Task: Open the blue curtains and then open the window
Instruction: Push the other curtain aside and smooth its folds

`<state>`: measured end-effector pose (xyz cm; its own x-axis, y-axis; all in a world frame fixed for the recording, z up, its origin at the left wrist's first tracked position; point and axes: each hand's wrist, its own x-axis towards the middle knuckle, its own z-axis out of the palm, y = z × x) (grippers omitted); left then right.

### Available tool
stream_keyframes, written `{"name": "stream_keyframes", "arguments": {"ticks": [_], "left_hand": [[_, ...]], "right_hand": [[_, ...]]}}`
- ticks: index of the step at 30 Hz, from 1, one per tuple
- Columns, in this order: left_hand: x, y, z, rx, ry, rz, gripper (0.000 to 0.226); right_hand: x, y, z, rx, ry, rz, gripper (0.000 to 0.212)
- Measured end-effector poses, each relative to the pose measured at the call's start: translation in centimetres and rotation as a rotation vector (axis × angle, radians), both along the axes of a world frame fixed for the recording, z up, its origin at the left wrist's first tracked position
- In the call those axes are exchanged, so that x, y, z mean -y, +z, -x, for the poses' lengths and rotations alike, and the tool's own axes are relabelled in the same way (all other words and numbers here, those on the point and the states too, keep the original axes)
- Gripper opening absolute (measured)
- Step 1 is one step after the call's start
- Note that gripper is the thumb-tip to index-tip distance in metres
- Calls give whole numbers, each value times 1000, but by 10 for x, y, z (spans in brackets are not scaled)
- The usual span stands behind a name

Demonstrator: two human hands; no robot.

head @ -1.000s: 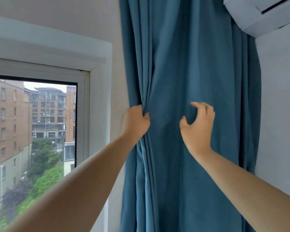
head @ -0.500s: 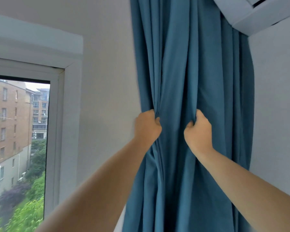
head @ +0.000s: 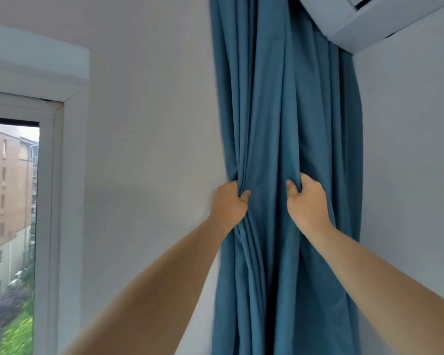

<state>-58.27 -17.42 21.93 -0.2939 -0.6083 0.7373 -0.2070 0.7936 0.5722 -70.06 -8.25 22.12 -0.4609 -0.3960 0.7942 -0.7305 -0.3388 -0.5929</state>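
Plain white wall (head: 151, 149) fills the background. Far left: white-framed glass window (head: 46, 226), pane uncovered, sash looks closed, no handle in view. Centre-right: blue fabric curtain (head: 274, 111), bunched into a narrow column of folds against the wall, well clear of the window. Left hand (head: 230, 204) clamped round the curtain's left-edge folds, thumb over the front. Right hand (head: 306, 203) near it, fingers dug into a middle fold, gripping. Top right: white wall-mounted air conditioner (head: 369, 21); its lower corner either touches the curtain top or sits just in front of it, can't tell which.

Curtain step looks about done; window not yet opened.

Risks:
- A downward tug with both hands could strain the hooks or rail, which are out of view.
- Pushing fabric further right could snag it on the air conditioner.
- Loose folds may spread toward the window on release.
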Motion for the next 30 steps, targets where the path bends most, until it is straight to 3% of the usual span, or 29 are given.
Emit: {"name": "stream_keyframes", "arguments": {"ticks": [6, 9, 12, 15, 20, 23, 26, 30], "left_hand": [[-18, -58, -15, -23, -31, -26, 14], [-26, -74, -21, -50, -34, -90, 32], [-32, -78, -28, -52, -34, -136, 35], [-36, -77, -34, -25, -11, -124, 36], [-42, -77, -37, 118, 79, -30, 39], [-44, -80, -43, 248, 109, 55, 17], [-45, -88, -53, 358, 79, 115, 42], [-37, -95, -66, 195, 191, 328, 47]], "right_hand": [[-5, 5, -25, 84, 175, -174, 34], [-9, 7, -41, 107, 289, -250, 41], [-11, 9, -53, 116, 360, -293, 31], [-7, 14, -64, 138, 373, -257, 44], [2, 18, -79, 111, 310, -230, 42], [6, 18, -80, 70, 202, -232, 35], [6, 18, -75, 71, 172, -223, 26], [5, 16, -66, 33, 175, -223, 19]]}}
